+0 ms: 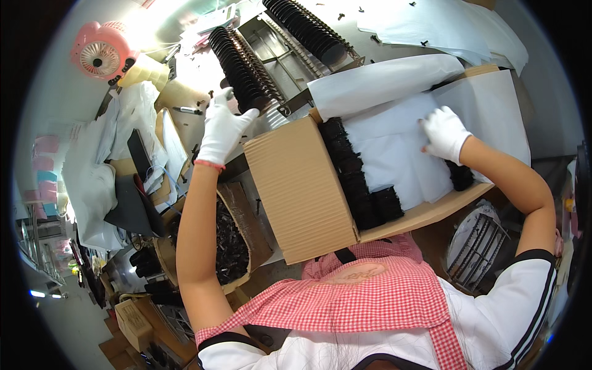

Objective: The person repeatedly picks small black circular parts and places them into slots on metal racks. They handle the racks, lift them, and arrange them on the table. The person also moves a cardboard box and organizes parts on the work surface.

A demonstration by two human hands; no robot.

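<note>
Holding gloved left hand [232,110] beside row of black discs [233,66] — thumb and fingers apart. Keeping right hand [444,134] over white paper [390,145] in cardboard box [299,191] — cannot tell if pinching.

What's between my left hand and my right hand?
In the head view, from left hand to right hand: brown cardboard flap, then black pieces, then white paper.

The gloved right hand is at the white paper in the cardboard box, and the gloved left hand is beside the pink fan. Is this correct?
Not fully: the head view shows the gloved left hand beside a row of black pieces, not the pink fan. The gloved right hand is indeed at the white paper in the cardboard box.
</note>
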